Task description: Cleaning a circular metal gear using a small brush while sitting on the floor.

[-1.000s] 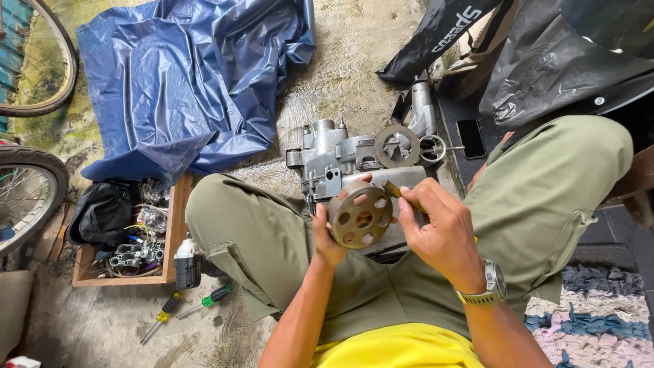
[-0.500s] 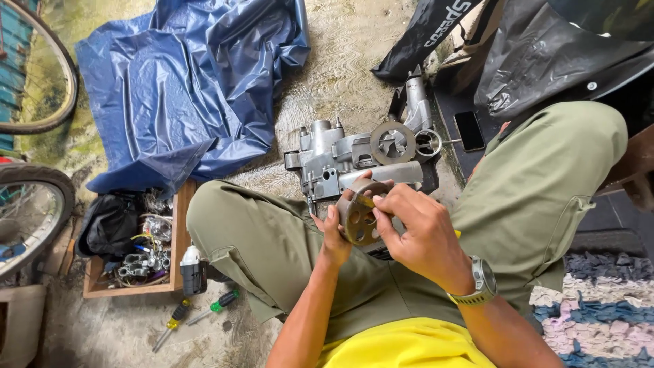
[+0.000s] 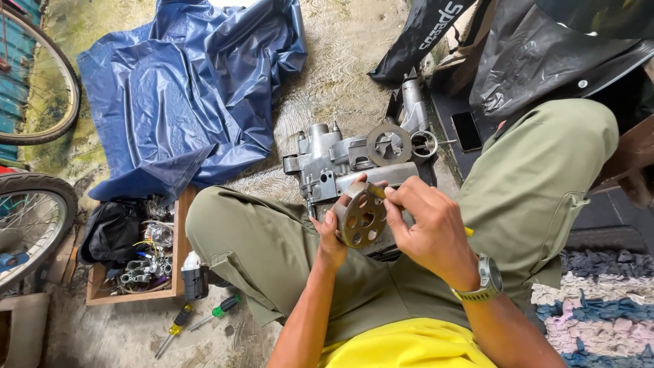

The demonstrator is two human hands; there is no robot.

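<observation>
Rusty-brown round holed metal disc over the lap, in front of grey engine casing | left hand grip pinching disc from below | right hand grip pressed on yellow-handled tool at disc's top edge | blue tarp on floor

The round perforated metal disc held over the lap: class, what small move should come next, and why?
Probably keep the left hand steady under the perforated disc while the right hand works its yellow-handled tool along the disc's upper rim, since the tip already sits there and the disc is only hand-held.
</observation>
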